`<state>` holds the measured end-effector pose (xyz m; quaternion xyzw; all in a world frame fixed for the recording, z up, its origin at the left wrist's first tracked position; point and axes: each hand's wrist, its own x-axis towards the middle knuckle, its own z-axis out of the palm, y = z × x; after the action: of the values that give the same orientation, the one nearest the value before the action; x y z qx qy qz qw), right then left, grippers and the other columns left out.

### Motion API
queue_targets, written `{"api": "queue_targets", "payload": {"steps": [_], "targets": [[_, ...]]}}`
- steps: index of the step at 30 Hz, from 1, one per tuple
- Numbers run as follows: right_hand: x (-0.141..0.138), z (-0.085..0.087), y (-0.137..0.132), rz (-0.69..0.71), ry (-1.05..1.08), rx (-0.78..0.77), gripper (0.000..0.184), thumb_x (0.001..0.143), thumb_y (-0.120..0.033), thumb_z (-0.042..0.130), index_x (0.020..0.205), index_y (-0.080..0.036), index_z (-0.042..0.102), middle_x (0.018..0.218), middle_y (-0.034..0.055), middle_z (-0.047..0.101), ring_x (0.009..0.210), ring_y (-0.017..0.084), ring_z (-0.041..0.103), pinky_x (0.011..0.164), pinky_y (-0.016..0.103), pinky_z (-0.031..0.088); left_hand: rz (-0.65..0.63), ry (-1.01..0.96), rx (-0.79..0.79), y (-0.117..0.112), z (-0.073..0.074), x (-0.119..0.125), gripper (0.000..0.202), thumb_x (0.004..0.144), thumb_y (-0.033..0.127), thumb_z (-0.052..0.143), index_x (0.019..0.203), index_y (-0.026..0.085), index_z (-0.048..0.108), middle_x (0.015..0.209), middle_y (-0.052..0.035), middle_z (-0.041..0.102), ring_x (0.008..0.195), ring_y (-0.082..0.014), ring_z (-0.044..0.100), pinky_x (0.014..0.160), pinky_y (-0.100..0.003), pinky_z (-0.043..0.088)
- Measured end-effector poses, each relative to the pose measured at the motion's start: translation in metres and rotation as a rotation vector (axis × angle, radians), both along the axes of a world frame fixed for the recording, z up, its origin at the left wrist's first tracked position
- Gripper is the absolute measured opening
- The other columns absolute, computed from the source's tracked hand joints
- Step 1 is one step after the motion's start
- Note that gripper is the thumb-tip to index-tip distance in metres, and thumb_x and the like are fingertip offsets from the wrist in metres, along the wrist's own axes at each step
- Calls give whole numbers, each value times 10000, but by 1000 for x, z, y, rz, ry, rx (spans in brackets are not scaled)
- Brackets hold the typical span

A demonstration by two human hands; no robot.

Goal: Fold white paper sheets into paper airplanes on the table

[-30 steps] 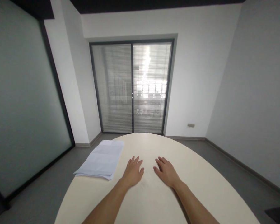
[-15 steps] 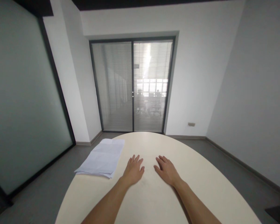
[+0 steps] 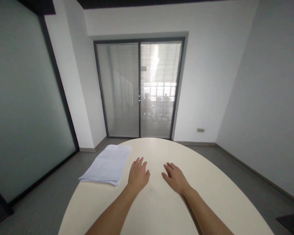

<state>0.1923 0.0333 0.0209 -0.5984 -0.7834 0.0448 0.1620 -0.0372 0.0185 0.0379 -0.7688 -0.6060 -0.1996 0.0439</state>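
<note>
My left hand (image 3: pixel 137 174) lies palm down on the cream oval table (image 3: pixel 210 195), fingers stretched out and holding nothing. It is the hand nearest to a stack of white paper sheets (image 3: pixel 107 164), which lies at the table's left edge and partly overhangs it. A short gap separates the hand from the paper. My right hand (image 3: pixel 175 178) rests flat on the tabletop a little to the right, fingers spread and empty.
Ahead stands a glass sliding door with closed blinds (image 3: pixel 139 89). A frosted glass partition (image 3: pixel 22 107) runs along the left, and a grey wall (image 3: pixel 271 98) along the right. Grey floor surrounds the table.
My left hand has shifted slightly forward and left, toward the paper. My right hand has stayed in place.
</note>
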Motion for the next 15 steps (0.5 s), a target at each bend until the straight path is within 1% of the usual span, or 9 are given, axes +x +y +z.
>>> {"api": "queue_targets", "payload": {"steps": [4,5,7,9,11,13,15], "targets": [[7,0,0,5,8,4,606,924,-522,427,1399,-158,524,1503,139,450,1404,300,370,1160,447,262,207,0,65,8,10,-8,413,909,323,456,1271,179,593,1445,-131,484,1378,-298,360,1168,-459,207],[9,0,0,4,10,6,599,923,-520,429,1394,-163,530,1501,136,454,1401,298,373,1159,445,265,260,2,72,10,10,-10,414,903,329,467,1264,174,596,1455,-141,470,1381,-311,353,1166,-473,200],[12,-1,0,4,13,13,590,920,-518,433,1384,-169,540,1493,132,465,1395,296,382,1155,441,272,358,20,51,14,10,-17,434,890,349,495,1272,166,591,1520,-154,387,1409,-361,296,1159,-520,176],[15,0,0,9,14,15,592,919,-519,434,1381,-164,544,1487,137,472,1392,297,385,1151,442,278,449,48,-14,18,7,-23,484,866,373,538,1302,165,571,1577,-163,285,1430,-423,225,1137,-566,177],[19,1,-1,18,16,13,601,922,-521,428,1384,-153,542,1485,145,472,1392,300,384,1149,444,281,532,74,-75,20,5,-28,544,866,385,550,1374,194,512,1591,-172,247,1422,-453,226,1100,-606,216],[21,1,-2,22,25,11,607,925,-524,424,1387,-148,537,1487,148,470,1396,302,378,1150,447,277,602,82,-128,21,4,-32,583,873,396,553,1421,223,460,1580,-182,268,1394,-460,283,1060,-619,274],[23,1,-2,22,33,6,609,925,-529,424,1390,-151,533,1491,143,466,1401,303,370,1153,448,268,639,67,-175,21,4,-36,582,897,403,528,1443,230,427,1555,-193,311,1353,-442,357,991,-576,379]]}}
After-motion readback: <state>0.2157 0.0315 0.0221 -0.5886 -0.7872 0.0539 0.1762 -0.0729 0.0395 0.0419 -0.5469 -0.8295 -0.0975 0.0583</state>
